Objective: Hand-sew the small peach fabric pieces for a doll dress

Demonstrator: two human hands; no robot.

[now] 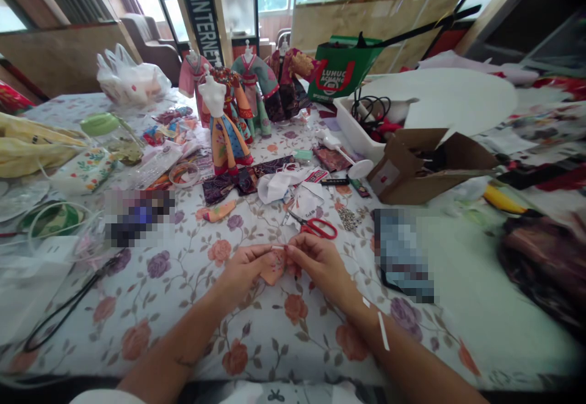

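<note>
Between my two hands is a small piece of orange patterned fabric (273, 271), held just above the flowered tablecloth. My left hand (251, 268) pinches its left side between thumb and fingers. At its upper right edge, my right hand (319, 263) has its fingertips pressed together on the cloth; whether a needle is there is too small to tell. Red-handled scissors (319, 227) lie just beyond my right hand. Farther off, a white mini dress form (214, 96) wears an orange and blue skirt. Another orange fabric piece (218, 210) lies on the table before it.
Several small forms in robes, one in a green-grey robe (248, 74), stand at the back. A cardboard box (398, 172), a white bin (361, 126) and a green bag (343, 71) are at the right. A lidded jar (114, 135) stands left. Metal beads (350, 216) lie near the scissors.
</note>
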